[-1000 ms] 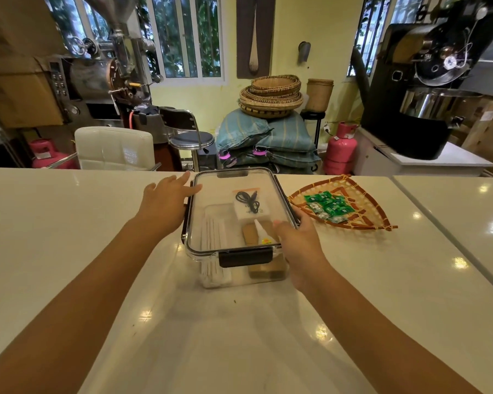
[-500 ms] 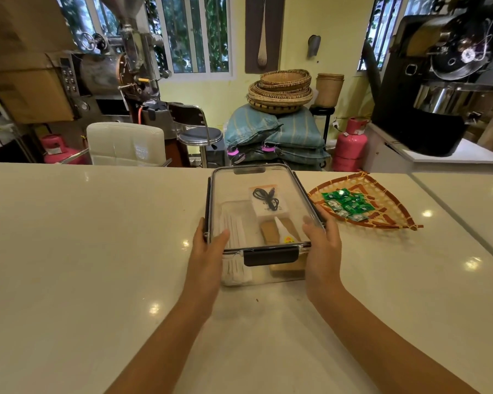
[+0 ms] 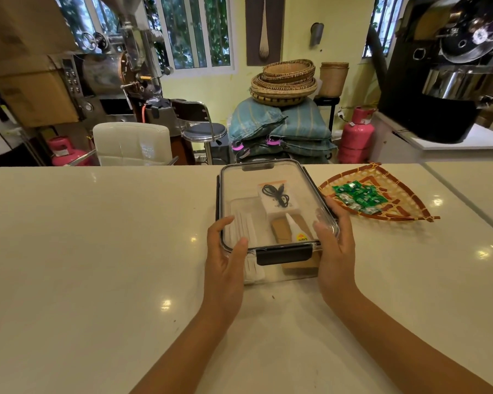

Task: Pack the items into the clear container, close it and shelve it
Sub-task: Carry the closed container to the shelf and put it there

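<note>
While the clear container (image 3: 271, 223) rests near the desk (image 3: 97, 251) far edge, left hand (image 3: 225, 260) and right hand (image 3: 336, 245) fingers hold its lid (image 3: 268, 177) corners.

One head-worn camera, looking forward and down across the white counter (image 3: 97, 251). It sits close over the hands, the room's far wall in frame beyond.

Both hands low centre, forearms converging from 6 o'clock.
Left hand (image 3: 224, 253) at 9 o'clock of the box (image 3: 276, 211), thumb over the lid edge, fingers curled round its corner. Right hand (image 3: 336, 240) at 3 o'clock, gripping likewise.
</note>
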